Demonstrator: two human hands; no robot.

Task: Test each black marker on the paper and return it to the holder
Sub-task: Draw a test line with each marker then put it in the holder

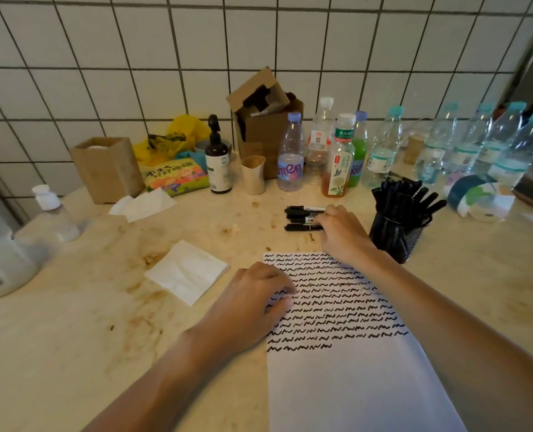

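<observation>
A white sheet of paper (pixel 352 378) lies on the counter, its upper half filled with rows of black squiggles. My left hand (pixel 252 304) rests on the paper's left edge with fingers loosely curled, holding nothing. Beyond the paper lie a few black markers (pixel 299 218) side by side. My right hand (pixel 343 232) covers their right ends, fingers curled over them; which marker it grips is hidden. A black mesh holder (pixel 396 235) full of black markers stands just right of that hand.
Several plastic bottles (pixel 337 154) line the tiled wall behind. A paper cup (pixel 253 174), a dark pump bottle (pixel 218 160), cardboard boxes (pixel 107 168), a tape roll (pixel 477 198) and folded tissues (pixel 187 271) sit around. A clear jar (pixel 0 257) stands far left.
</observation>
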